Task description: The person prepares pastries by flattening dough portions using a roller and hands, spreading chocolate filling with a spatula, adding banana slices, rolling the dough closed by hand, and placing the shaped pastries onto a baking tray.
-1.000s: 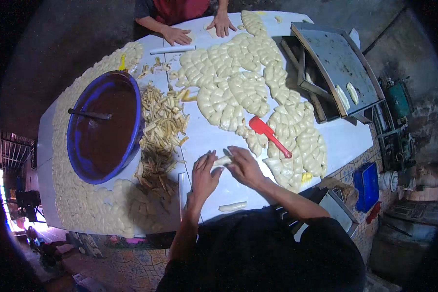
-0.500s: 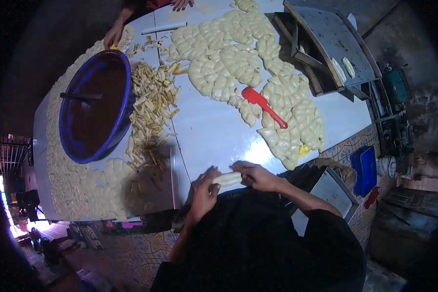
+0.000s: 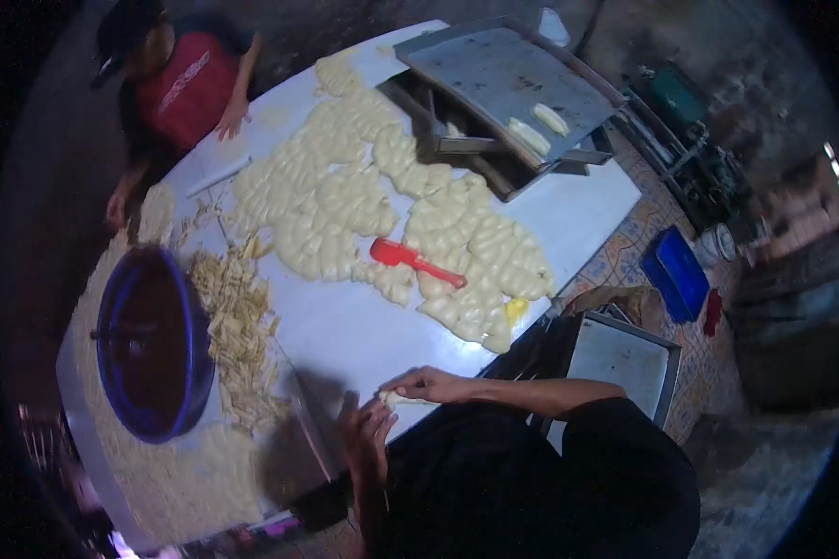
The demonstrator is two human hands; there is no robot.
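Note:
At the near edge of the white table, a small pale dough roll (image 3: 403, 400) is held between my two hands. My right hand (image 3: 435, 384) has its fingers closed over the roll from the right. On the other end, my left hand (image 3: 369, 430) curls its fingers around the dough, and part of the roll is hidden. Beyond my hands, many dough pieces (image 3: 345, 205) lie pressed together in a broad sheet. A red spatula (image 3: 419, 264) rests on them. To the left is a heap of yellowish strips (image 3: 238, 326), perhaps cut banana.
A blue basin (image 3: 199, 373) of brown mixture stands left, among more dough. Stacked metal trays (image 3: 494, 70) sit far right, two dough rolls (image 3: 541, 126) on top. Another tray (image 3: 620, 363) is beside my right arm. A co-worker (image 3: 191, 88) stands far left; a blue crate (image 3: 678, 273) is on the floor.
My view has swung, so the co-worker in red now shows and the table appears shifted left and lower. My right hand has come closer to my left, covering more of the dough roll.

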